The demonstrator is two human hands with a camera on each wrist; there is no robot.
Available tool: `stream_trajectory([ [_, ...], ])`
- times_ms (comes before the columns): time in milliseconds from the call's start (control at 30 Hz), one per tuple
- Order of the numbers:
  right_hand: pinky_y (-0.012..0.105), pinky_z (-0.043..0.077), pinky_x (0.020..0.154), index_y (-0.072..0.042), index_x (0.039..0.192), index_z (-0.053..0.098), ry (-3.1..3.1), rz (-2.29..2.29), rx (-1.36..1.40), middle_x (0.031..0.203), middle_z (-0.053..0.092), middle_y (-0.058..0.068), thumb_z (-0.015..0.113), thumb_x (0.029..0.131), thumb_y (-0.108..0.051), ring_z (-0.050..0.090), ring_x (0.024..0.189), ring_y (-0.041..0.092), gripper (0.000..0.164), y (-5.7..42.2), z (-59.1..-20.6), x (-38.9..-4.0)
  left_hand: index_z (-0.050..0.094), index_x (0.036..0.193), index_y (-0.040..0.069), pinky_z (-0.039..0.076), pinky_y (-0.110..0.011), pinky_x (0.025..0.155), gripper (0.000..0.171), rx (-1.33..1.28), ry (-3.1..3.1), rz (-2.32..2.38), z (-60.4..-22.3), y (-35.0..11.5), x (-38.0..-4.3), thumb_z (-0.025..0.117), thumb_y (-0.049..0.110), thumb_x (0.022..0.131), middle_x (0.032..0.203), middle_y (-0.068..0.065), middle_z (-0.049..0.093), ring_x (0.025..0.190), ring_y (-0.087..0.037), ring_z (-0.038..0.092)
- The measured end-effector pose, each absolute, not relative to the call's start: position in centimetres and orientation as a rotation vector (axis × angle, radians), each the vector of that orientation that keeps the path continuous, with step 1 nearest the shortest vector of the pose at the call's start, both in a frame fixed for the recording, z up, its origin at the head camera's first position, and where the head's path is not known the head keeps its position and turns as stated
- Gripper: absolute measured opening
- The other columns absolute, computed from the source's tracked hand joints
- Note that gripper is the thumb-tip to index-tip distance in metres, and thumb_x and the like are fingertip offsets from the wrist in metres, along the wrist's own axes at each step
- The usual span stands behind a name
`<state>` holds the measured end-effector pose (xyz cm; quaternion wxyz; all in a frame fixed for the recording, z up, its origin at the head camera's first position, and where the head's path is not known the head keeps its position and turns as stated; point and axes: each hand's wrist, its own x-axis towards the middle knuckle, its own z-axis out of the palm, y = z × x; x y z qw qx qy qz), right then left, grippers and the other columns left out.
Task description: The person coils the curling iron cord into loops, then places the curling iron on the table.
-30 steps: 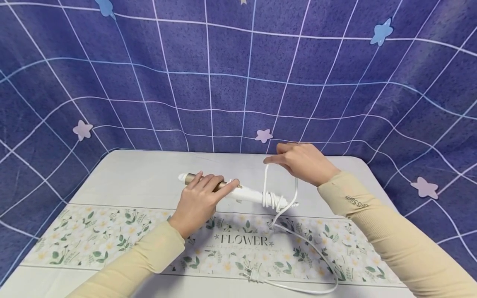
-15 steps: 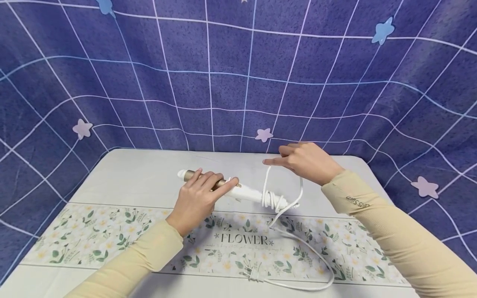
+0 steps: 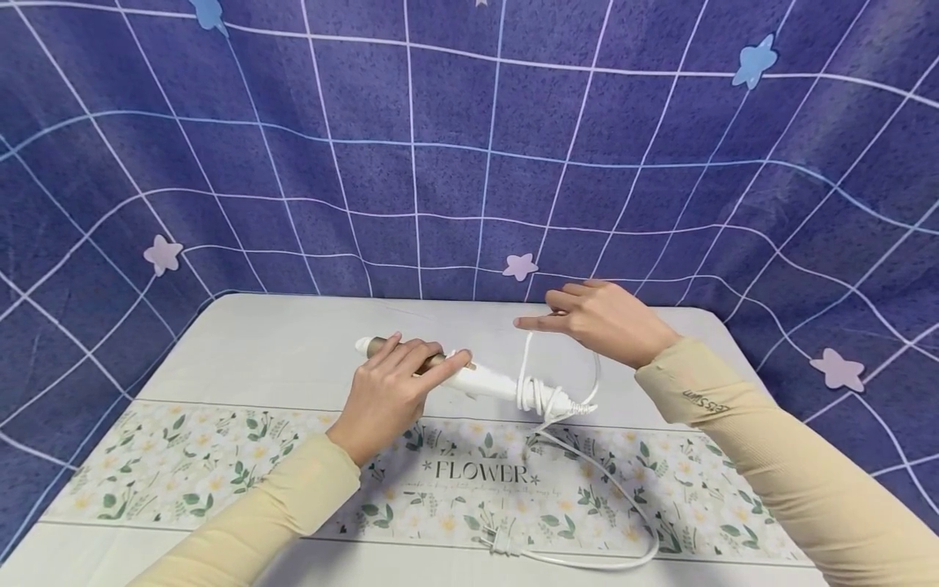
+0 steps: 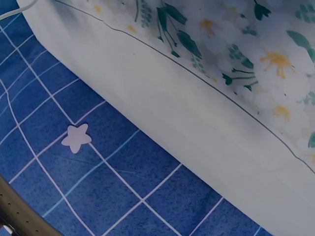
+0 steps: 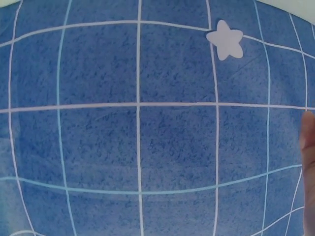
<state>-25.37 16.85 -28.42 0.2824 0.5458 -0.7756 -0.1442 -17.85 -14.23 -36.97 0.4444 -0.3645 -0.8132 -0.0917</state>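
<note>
A white curling iron (image 3: 487,381) with a gold-brown barrel lies slantwise above the table in the head view. My left hand (image 3: 385,398) grips it around the barrel, fingers over the top. Several turns of white power cord (image 3: 541,397) wrap the handle's right end. Above that end, my right hand (image 3: 605,322) holds a raised loop of the cord, index finger pointing left; the thumb is hidden. From the handle the cord's free length curves across the table to a two-pin plug (image 3: 502,542) near the front. Only part of a finger (image 5: 309,147) shows in the right wrist view.
A white tablecloth (image 3: 264,342) with a flower-print band and the word FLOWER covers the table. Behind and beside it hangs a blue gridded cloth (image 3: 455,179) with stars. The table's edge (image 4: 142,132) crosses the left wrist view.
My right hand has shifted slightly right, and the cord loop below it has widened and swung right. The free cord has been drawn in a little. My left hand stays nearly still.
</note>
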Motion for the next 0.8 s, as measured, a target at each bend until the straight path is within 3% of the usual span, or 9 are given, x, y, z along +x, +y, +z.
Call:
stream_trajectory([
  [233,0.028,0.045,0.058,-0.026,0.139,0.064,-2.104,-0.323,1.465,0.084,0.053,0.000,0.063,0.082,0.018,0.043,0.065,0.016,0.073,16.8,-29.8,-25.3,0.069,0.128,0.021,0.057,-0.059,0.085,0.055,-0.833,-2.077,-0.304,-36.5,-14.1,-17.4,0.071,-0.011,0.083,0.101,-0.008,0.071,0.090,-0.029,0.072],
  [500,0.031,0.051,0.062,-0.017,0.139,0.063,-2.123,-0.217,1.464,0.088,0.060,0.002,0.068,0.083,0.005,0.055,0.068,0.018,0.061,17.3,-32.5,-24.8,0.067,0.128,0.020,0.058,-0.058,0.079,0.057,-0.735,-2.110,-0.328,-36.9,-14.2,-17.4,0.081,-0.005,0.078,0.098,-0.008,0.071,0.089,-0.030,0.072],
  [600,0.032,0.049,0.058,-0.011,0.122,0.068,-2.158,-0.114,1.420,0.081,0.057,0.002,0.067,0.083,0.008,0.053,0.062,0.018,0.043,17.3,-33.5,-24.5,0.066,0.129,0.020,0.059,-0.057,0.078,0.058,-0.715,-2.137,-0.333,-36.9,-14.1,-17.3,0.081,-0.004,0.079,0.098,-0.007,0.071,0.088,-0.030,0.072],
  [733,0.035,0.053,0.056,-0.007,0.094,0.068,-2.212,-0.113,1.339,0.079,0.064,0.005,0.070,0.081,0.010,0.060,0.062,0.021,0.021,16.9,-34.4,-23.8,0.065,0.130,0.019,0.060,-0.051,0.072,0.058,-0.678,-2.169,-0.322,-36.8,-14.0,-17.2,0.083,-0.001,0.078,0.099,-0.008,0.071,0.084,-0.030,0.072],
  [800,0.036,0.055,0.057,-0.006,0.091,0.069,-2.250,-0.127,1.327,0.081,0.068,0.006,0.072,0.083,0.006,0.063,0.064,0.022,0.015,16.6,-34.6,-23.2,0.065,0.130,0.018,0.060,-0.048,0.066,0.059,-0.657,-2.183,-0.313,-36.6,-13.9,-17.2,0.085,0.001,0.077,0.098,-0.008,0.072,0.081,-0.031,0.072],
])
